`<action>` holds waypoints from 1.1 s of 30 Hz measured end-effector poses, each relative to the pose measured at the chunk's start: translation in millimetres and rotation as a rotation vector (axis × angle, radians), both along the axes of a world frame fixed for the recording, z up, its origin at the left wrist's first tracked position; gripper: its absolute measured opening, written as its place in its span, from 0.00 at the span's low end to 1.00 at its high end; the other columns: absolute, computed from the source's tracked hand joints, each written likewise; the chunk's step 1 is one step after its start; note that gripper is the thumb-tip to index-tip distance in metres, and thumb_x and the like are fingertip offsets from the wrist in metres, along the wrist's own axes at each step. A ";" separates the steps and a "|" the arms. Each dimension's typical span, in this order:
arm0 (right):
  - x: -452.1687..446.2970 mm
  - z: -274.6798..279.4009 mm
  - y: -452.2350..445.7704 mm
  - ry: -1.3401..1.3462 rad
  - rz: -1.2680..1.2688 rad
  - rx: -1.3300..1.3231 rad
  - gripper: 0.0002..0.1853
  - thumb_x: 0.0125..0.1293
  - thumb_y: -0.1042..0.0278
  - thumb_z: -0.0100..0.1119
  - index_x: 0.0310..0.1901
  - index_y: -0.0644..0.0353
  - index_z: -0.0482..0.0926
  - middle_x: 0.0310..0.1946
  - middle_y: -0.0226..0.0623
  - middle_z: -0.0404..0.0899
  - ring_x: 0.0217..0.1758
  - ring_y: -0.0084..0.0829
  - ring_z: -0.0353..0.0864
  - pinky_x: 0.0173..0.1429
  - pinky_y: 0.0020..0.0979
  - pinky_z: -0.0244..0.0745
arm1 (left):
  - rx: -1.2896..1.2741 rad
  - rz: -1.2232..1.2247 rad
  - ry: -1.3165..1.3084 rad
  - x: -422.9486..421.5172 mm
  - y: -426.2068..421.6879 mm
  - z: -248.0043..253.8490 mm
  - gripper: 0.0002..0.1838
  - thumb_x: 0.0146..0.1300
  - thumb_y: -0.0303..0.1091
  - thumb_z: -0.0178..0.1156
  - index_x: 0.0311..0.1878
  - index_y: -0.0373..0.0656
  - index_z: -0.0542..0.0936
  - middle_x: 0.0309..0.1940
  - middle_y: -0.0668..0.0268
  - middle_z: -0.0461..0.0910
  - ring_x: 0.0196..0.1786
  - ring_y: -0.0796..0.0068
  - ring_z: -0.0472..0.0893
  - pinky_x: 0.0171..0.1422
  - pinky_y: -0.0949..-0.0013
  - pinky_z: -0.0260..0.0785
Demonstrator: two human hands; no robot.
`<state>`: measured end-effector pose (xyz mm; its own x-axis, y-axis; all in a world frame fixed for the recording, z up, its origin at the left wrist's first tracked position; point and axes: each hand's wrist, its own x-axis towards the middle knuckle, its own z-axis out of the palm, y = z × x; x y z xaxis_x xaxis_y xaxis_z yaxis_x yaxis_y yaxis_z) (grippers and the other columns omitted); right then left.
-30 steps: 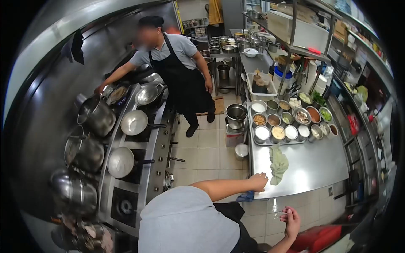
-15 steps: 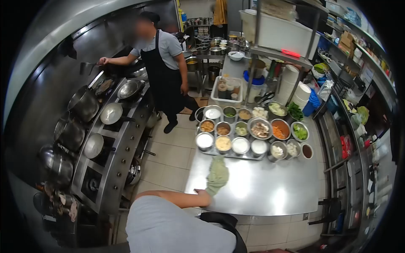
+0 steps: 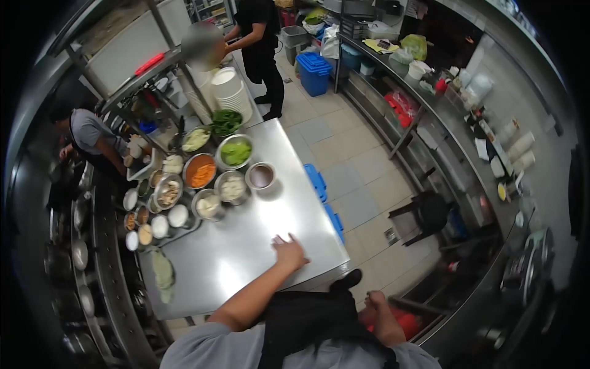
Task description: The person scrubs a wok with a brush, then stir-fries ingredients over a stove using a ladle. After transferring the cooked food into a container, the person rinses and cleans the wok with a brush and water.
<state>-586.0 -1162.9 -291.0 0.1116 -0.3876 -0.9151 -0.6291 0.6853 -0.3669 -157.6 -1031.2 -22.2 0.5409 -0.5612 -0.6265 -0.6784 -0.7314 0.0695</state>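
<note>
My left hand (image 3: 289, 252) is over the steel table (image 3: 230, 270) near its front right corner, fingers spread and holding nothing. I cannot tell whether its palm touches the metal. Away to its left, a crumpled pale green cloth (image 3: 163, 272) lies on the table. My right hand (image 3: 376, 300) hangs low at my right side, off the table and near a red object (image 3: 405, 323). Its fingers are blurred and partly hidden. Beyond my left hand stand a bowl of brown sauce (image 3: 262, 176) and two bowls of white pieces, one of them this bowl (image 3: 232, 187).
Several ingredient bowls, including shredded carrot (image 3: 200, 172) and lettuce (image 3: 235, 152), crowd the table's far left. A black stool (image 3: 429, 210) and shelving (image 3: 393, 132) stand right. One co-worker (image 3: 261, 52) is beyond the table, another (image 3: 98, 138) by the stoves. A blue bin (image 3: 313, 72) sits behind.
The view has swung right. My left hand has come away from the green cloth, which stays on the table, and moved right across it. My right hand has come into view.
</note>
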 end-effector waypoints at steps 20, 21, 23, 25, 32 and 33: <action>291.8 37.6 -637.2 -0.044 0.847 -0.228 0.13 0.70 0.66 0.56 0.52 0.61 0.81 0.38 0.43 0.84 0.30 0.40 0.86 0.31 0.40 0.83 | 0.075 0.512 -0.044 -3.0 -69.9 -12.5 0.50 0.53 0.55 0.73 0.66 0.24 0.65 0.66 0.28 0.63 0.70 0.33 0.66 0.70 0.49 0.67; 299.8 40.7 -644.8 -0.028 0.853 -0.232 0.14 0.70 0.65 0.56 0.52 0.62 0.80 0.38 0.44 0.84 0.30 0.40 0.86 0.31 0.40 0.83 | 0.223 0.508 0.058 10.3 -102.2 -9.3 0.39 0.54 0.58 0.72 0.58 0.34 0.79 0.61 0.43 0.76 0.63 0.48 0.77 0.60 0.52 0.75; 286.5 8.6 -676.0 -0.031 0.903 -0.186 0.14 0.71 0.64 0.55 0.53 0.63 0.80 0.39 0.45 0.84 0.30 0.41 0.87 0.30 0.40 0.83 | 0.182 0.532 0.022 27.5 -188.8 -18.0 0.26 0.59 0.60 0.66 0.45 0.47 0.87 0.45 0.57 0.87 0.50 0.57 0.86 0.51 0.53 0.78; 291.8 7.1 -710.1 0.022 0.961 -0.083 0.15 0.71 0.65 0.55 0.55 0.63 0.79 0.43 0.46 0.84 0.33 0.42 0.87 0.31 0.40 0.83 | 0.003 0.596 0.090 60.4 -306.9 -1.3 0.27 0.61 0.60 0.63 0.44 0.44 0.86 0.48 0.53 0.86 0.51 0.52 0.85 0.52 0.49 0.77; 319.0 20.9 -827.6 0.106 1.083 -0.036 0.19 0.69 0.66 0.54 0.59 0.62 0.77 0.47 0.49 0.83 0.35 0.44 0.87 0.36 0.43 0.84 | -0.618 0.047 0.204 201.8 -608.7 72.2 0.28 0.66 0.54 0.61 0.61 0.44 0.78 0.48 0.51 0.84 0.53 0.47 0.83 0.54 0.48 0.76; 333.8 25.7 -842.6 0.121 1.075 -0.018 0.19 0.67 0.66 0.55 0.58 0.62 0.77 0.47 0.49 0.83 0.35 0.43 0.87 0.36 0.44 0.83 | -0.582 -0.020 0.185 229.1 -642.0 69.5 0.28 0.65 0.54 0.61 0.61 0.44 0.78 0.49 0.51 0.84 0.53 0.48 0.82 0.54 0.48 0.76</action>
